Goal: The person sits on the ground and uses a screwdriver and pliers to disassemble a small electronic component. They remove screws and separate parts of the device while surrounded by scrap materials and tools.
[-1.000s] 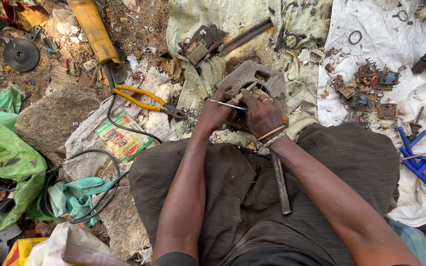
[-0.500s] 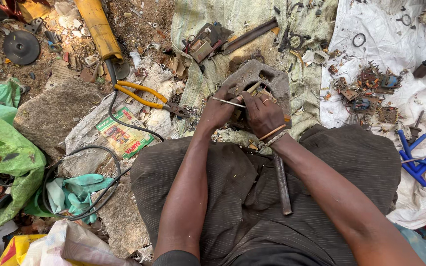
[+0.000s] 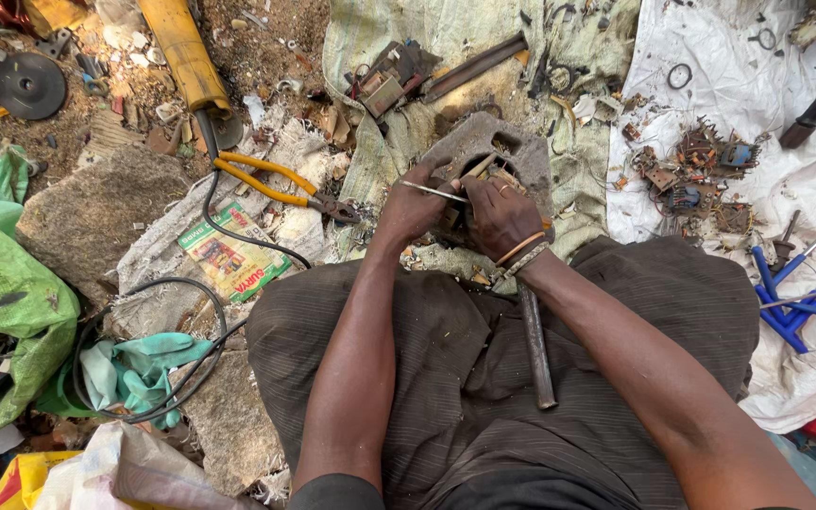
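Little has shifted since the earlier frames: both hands stay bunched over the same small part, and the thin metal rod [image 3: 434, 192] keeps its slant out to the left.

That part, a small scrap component [image 3: 469, 203], sits on the grey metal casting [image 3: 502, 151] just beyond the knees, mostly hidden by fingers. The left hand [image 3: 413, 210] has its grip closed round the rod, tip aimed at the component. The right hand [image 3: 502, 219], bangles at the wrist, curls over the piece, seemingly pinching it steady, though the fingertips are hidden.

This looks like prying or picking work, midway; the next move probably calls for a firm hold and short, controlled levering.

Room is tight: a steel bar [image 3: 535, 345] lies across the lap right under the right wrist, and yellow-handled pliers [image 3: 280, 187] rest near the left. A pile of stripped parts [image 3: 696, 175] sits on the white sheet [image 3: 739, 85], well apart.
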